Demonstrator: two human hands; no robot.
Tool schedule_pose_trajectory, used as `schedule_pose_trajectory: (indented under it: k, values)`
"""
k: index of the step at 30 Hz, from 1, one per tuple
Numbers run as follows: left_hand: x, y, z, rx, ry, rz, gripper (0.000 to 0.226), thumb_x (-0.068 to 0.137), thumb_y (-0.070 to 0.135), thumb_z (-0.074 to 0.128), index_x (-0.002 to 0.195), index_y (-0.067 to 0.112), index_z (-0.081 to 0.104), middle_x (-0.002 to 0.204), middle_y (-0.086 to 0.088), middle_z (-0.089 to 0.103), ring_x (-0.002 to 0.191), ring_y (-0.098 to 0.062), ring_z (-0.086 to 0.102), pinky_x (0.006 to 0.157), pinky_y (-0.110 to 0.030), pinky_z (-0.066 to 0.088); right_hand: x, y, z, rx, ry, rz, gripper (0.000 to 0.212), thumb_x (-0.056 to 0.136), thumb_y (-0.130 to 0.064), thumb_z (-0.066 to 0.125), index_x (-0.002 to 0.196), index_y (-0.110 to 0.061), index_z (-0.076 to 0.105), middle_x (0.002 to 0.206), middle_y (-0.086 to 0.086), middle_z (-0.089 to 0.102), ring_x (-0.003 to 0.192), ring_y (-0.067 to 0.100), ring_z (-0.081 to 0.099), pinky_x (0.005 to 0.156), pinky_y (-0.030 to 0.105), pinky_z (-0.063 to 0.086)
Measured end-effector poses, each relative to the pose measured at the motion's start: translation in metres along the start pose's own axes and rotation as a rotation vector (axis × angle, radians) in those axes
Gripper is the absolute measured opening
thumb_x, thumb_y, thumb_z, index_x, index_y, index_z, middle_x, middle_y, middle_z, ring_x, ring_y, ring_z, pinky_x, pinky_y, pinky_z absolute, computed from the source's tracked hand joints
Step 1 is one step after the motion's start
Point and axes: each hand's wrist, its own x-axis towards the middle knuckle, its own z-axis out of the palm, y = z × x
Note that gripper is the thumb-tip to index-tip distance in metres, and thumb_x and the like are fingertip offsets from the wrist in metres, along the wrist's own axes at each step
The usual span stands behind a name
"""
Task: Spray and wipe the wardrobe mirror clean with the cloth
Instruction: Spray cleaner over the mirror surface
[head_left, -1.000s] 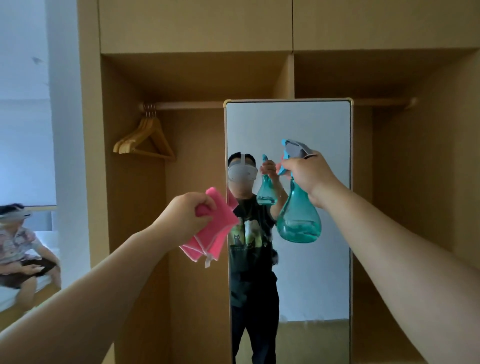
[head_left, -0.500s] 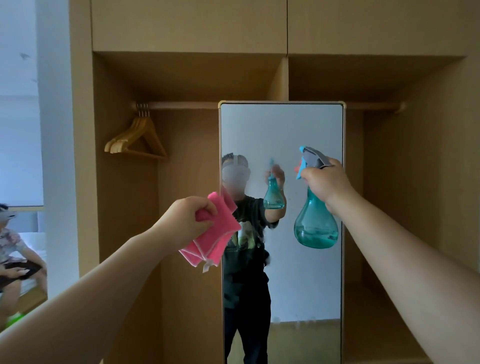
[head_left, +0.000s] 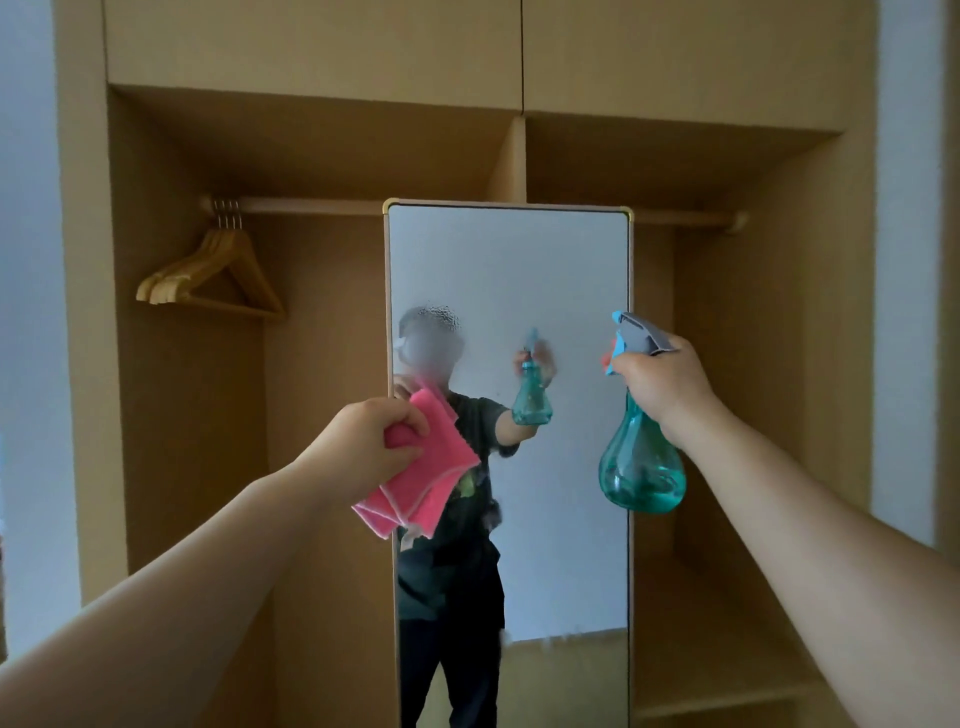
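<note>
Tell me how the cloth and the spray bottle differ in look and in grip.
The cloth is pink and folded; the spray bottle is teal and see-through. The left hand pinches the cloth, which hangs limp; the right hand grips the spray bottle round its neck. Both are held up before the mirror.

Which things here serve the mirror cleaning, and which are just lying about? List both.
For the job: mirror, pink cloth in the left hand, spray bottle in the right hand.
Just there: wooden hangers, hanging rail.
</note>
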Motion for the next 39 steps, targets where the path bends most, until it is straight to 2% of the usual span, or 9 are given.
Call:
schedule_pose_trajectory:
  k: [3, 6, 8, 10, 14, 17, 21, 27, 39]
  values:
    - [0.002, 0.002, 0.006, -0.004, -0.009, 0.006, 0.021, 0.083, 0.014, 0.069, 0.089, 0.035, 0.067, 0.09, 0.024, 0.059, 0.08, 0.003, 0.056, 0.058, -0.01, 0.041, 0.002, 0.004, -0.008, -0.011, 0.022, -0.007, 0.02, 0.086, -0.011, 0.058, 0.104, -0.012, 0.067, 0.089, 0.009, 0.062, 0.066, 0.013, 0.047, 0.058, 0.027, 0.034]
    - [0.004, 0.002, 0.012, -0.01, -0.024, 0.0, 0.022, 0.083, 0.015, 0.069, 0.087, 0.036, 0.066, 0.091, 0.023, 0.059, 0.08, 0.002, 0.057, 0.06, -0.01, 0.041, 0.005, 0.009, -0.014, -0.031, 0.031, -0.006, 0.017, 0.088, -0.012, 0.058, 0.103, -0.013, 0.067, 0.081, 0.005, 0.058, 0.066, 0.014, 0.046, 0.059, 0.027, 0.034]
    - [0.004, 0.002, 0.014, -0.016, -0.03, -0.002, 0.022, 0.082, 0.015, 0.069, 0.087, 0.036, 0.067, 0.091, 0.023, 0.06, 0.08, 0.003, 0.057, 0.06, -0.009, 0.041, 0.007, 0.013, -0.019, -0.036, 0.027, 0.013, 0.008, 0.089, -0.015, 0.06, 0.093, -0.02, 0.064, 0.08, 0.003, 0.056, 0.068, 0.013, 0.047, 0.059, 0.027, 0.035]
    - [0.004, 0.003, 0.017, -0.009, -0.037, 0.006, 0.021, 0.082, 0.015, 0.07, 0.087, 0.035, 0.067, 0.092, 0.022, 0.061, 0.08, 0.003, 0.057, 0.06, -0.01, 0.042, 0.009, 0.016, -0.023, -0.033, 0.035, 0.028, 0.011, 0.089, -0.019, 0.063, 0.083, -0.027, 0.058, 0.082, 0.0, 0.056, 0.073, 0.014, 0.049, 0.06, 0.027, 0.037]
    - [0.003, 0.004, 0.02, -0.007, -0.056, 0.009, 0.022, 0.082, 0.015, 0.07, 0.086, 0.036, 0.066, 0.091, 0.021, 0.061, 0.081, 0.001, 0.057, 0.062, -0.013, 0.045, 0.01, 0.024, -0.03, -0.041, 0.089, 0.038, 0.017, 0.087, -0.018, 0.061, 0.103, -0.019, 0.062, 0.088, 0.004, 0.062, 0.075, 0.014, 0.055, 0.056, 0.026, 0.037]
    - [0.003, 0.005, 0.02, -0.008, -0.065, 0.009, 0.026, 0.081, 0.015, 0.071, 0.083, 0.039, 0.064, 0.092, 0.019, 0.061, 0.081, 0.0, 0.058, 0.065, -0.016, 0.049, 0.009, 0.03, -0.034, -0.075, 0.107, 0.039, 0.02, 0.087, -0.017, 0.058, 0.106, -0.016, 0.064, 0.092, 0.012, 0.066, 0.073, 0.016, 0.057, 0.056, 0.025, 0.038]
    - [0.002, 0.008, 0.021, -0.012, -0.077, 0.013, 0.028, 0.082, 0.015, 0.07, 0.081, 0.042, 0.062, 0.092, 0.019, 0.061, 0.081, 0.0, 0.058, 0.062, -0.014, 0.049, 0.008, 0.036, -0.039, -0.058, 0.114, 0.024, 0.021, 0.088, -0.02, 0.063, 0.109, -0.018, 0.064, 0.086, -0.001, 0.06, 0.071, 0.01, 0.052, 0.057, 0.025, 0.038]
    - [-0.005, 0.009, 0.03, -0.02, -0.122, 0.009, 0.026, 0.083, 0.015, 0.069, 0.084, 0.041, 0.063, 0.091, 0.019, 0.061, 0.081, -0.001, 0.058, 0.065, -0.018, 0.052, -0.007, 0.055, -0.041, -0.075, 0.033, 0.067, 0.028, 0.093, -0.023, 0.06, 0.121, -0.023, 0.06, 0.108, 0.001, 0.065, 0.085, 0.01, 0.056, 0.059, 0.023, 0.038]
    - [-0.025, -0.004, 0.053, -0.041, -0.216, -0.036, 0.022, 0.084, 0.019, 0.069, 0.088, 0.04, 0.066, 0.093, 0.02, 0.061, 0.081, 0.001, 0.058, 0.058, -0.011, 0.046, -0.04, 0.107, -0.037, -0.126, -0.026, 0.23, 0.028, 0.093, -0.022, 0.06, 0.121, -0.018, 0.061, 0.104, 0.005, 0.064, 0.086, 0.015, 0.057, 0.059, 0.024, 0.037]
